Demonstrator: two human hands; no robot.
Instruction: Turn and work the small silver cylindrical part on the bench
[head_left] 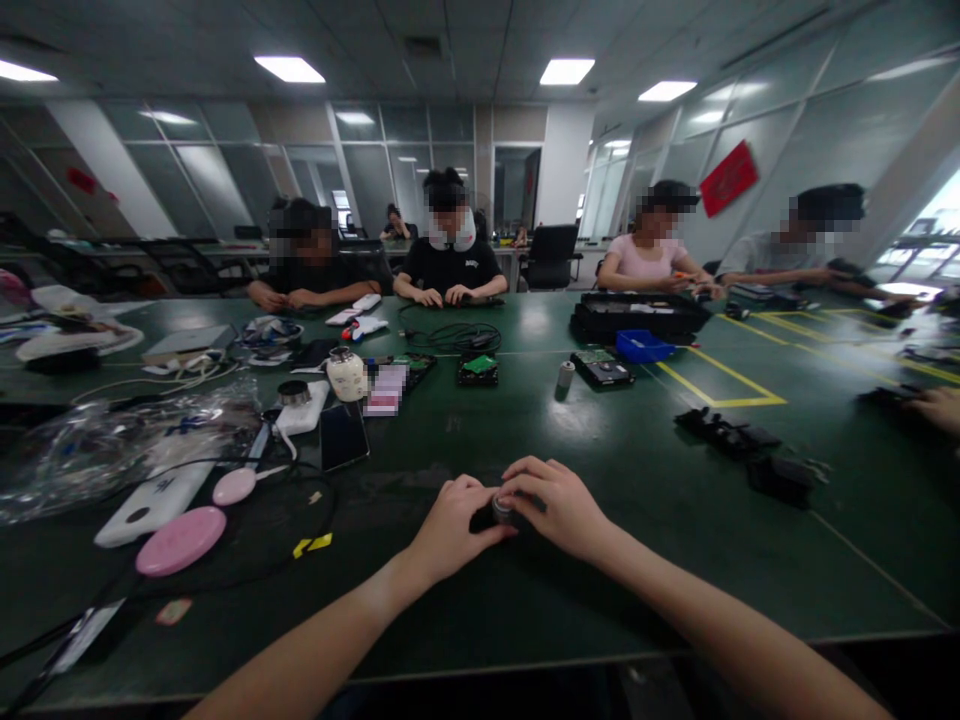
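A small grey metal cylinder (pixel 502 511) stands near the front middle of the green table, between my two hands. My left hand (pixel 456 528) grips it from the left, with thumb and fingers curled around its side. From the right, my right hand (pixel 556 503) closes its fingers on the upper part of the same cylinder. Much of its body is hidden by my fingers, so its exact kind does not show. Farther back, a similar silver cylinder (pixel 565 376) stands upright beside a hard drive (pixel 602 367).
Left lie a phone (pixel 345 436), a pink oval case (pixel 181 541), cables and plastic bags (pixel 142 440). A white jar (pixel 346 374) stands behind. Black adapters (pixel 780 480) lie right. A blue tray (pixel 645 346) sits by a black bin (pixel 637 316). Several people sit opposite.
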